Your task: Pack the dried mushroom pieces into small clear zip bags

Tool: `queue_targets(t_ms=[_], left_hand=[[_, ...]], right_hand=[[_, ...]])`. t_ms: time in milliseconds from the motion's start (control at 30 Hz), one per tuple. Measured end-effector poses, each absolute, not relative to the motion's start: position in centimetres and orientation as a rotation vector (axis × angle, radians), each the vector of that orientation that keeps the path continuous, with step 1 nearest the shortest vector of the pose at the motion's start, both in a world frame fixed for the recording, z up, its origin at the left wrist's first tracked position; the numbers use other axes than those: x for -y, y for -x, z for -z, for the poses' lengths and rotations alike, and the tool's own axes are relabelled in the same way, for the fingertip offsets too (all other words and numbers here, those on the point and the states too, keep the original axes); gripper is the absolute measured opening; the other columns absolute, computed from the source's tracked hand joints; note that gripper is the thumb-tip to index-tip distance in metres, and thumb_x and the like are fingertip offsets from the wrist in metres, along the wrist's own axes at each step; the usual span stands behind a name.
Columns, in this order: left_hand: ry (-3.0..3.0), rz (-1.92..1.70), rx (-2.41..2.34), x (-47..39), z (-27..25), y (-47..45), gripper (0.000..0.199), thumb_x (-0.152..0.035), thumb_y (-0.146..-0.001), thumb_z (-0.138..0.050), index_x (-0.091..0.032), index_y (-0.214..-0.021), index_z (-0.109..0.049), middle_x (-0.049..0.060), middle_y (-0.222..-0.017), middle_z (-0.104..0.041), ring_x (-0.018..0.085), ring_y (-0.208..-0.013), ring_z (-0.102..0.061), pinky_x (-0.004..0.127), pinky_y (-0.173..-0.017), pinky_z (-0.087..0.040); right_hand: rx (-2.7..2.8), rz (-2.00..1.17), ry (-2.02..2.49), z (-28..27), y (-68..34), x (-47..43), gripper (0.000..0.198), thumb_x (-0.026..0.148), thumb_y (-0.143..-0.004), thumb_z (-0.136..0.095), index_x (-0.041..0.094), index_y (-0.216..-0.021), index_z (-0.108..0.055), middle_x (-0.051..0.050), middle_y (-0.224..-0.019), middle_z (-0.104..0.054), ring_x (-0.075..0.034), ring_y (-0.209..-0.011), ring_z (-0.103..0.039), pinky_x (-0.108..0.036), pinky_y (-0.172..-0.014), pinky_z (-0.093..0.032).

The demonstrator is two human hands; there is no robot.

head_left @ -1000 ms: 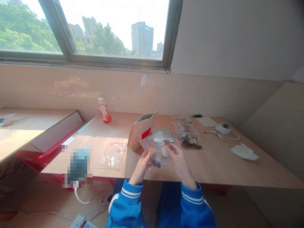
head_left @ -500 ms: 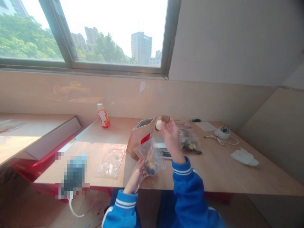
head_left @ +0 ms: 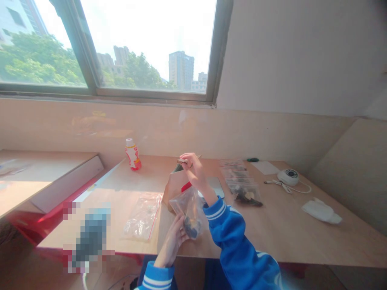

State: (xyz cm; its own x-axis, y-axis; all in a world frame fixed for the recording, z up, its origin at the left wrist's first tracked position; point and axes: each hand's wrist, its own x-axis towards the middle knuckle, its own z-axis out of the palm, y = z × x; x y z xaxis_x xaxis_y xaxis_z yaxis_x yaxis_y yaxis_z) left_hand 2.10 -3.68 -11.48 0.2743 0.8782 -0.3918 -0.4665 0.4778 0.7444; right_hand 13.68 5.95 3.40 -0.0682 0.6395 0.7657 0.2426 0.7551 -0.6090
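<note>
Clear plastic zip bag point(head_left: 188, 203) is sitting in our left hand point(head_left: 175, 237), fingers gripping its lower left side, dark bits showing inside, right in front of the brown paper bag point(head_left: 175, 188). Our right hand point(head_left: 195, 173) is pinching a small brown piece point(head_left: 182, 161) up at the paper bag's mouth, and we're honestly not able to tell if it's touching the rim. A flat silvery scale point(head_left: 217, 187) is peeking out behind our right wrist, more filled bags point(head_left: 246, 194) are lying beyond it, and a red-and-white bottle point(head_left: 133, 156) is standing back left.
</note>
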Motion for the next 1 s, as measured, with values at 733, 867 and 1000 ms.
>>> queue_targets(t_ms=[733,867,1000], left_hand=[[-0.563,-1.036,-0.734,4.6,9.8,-2.4,0.071,-0.032,-0.070,-0.067,-0.021,-0.135,-0.039,0.010,-0.106,-0.066,0.022,-0.084,-0.063,0.035,-0.079,-0.045],[-0.592,-1.052,-0.716,4.8,9.6,-2.6,0.074,-0.031,-0.072,-0.067,-0.019,-0.138,-0.035,0.012,-0.112,-0.065,0.023,-0.090,-0.063,0.036,-0.083,-0.045],[-0.613,-1.093,-0.722,5.0,9.5,-2.6,0.075,-0.028,-0.067,-0.072,-0.019,-0.135,-0.041,0.011,-0.110,-0.066,0.025,-0.099,-0.062,0.035,-0.085,-0.045]], right_hand=[[1.680,-0.309,0.748,-3.6,-15.9,-4.8,0.026,0.008,-0.077,-0.046,0.020,-0.098,-0.056,-0.007,-0.111,-0.056,-0.019,-0.109,-0.051,-0.035,-0.096,-0.040],[1.638,-0.356,0.824,-3.7,-16.0,-4.7,0.018,0.009,-0.075,-0.047,0.020,-0.089,-0.051,-0.004,-0.098,-0.056,-0.017,-0.093,-0.054,-0.031,-0.085,-0.043],[1.701,-0.365,0.849,-4.1,-16.2,-4.6,0.013,0.010,-0.076,-0.048,0.020,-0.084,-0.052,-0.001,-0.087,-0.053,-0.016,-0.087,-0.053,-0.029,-0.083,-0.043]])
